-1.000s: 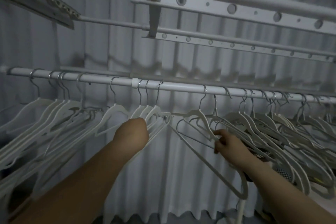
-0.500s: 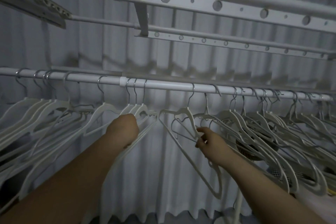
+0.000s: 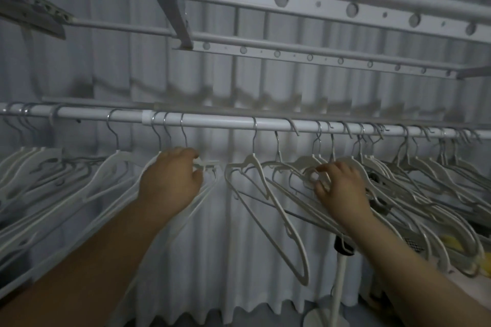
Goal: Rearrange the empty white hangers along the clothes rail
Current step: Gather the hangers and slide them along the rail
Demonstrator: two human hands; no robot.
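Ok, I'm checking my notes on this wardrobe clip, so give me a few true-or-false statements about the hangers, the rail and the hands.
1. The left hand holds a bunch of white plastic hangers below the white metal rail. True.
2. One lone white hanger hangs from the rail between the two hands. True.
3. The right hand grips the rail. False: it grips the crowded white hangers on the right, below the rail.
4. Shirts hang on the hangers. False: every visible hanger is empty.
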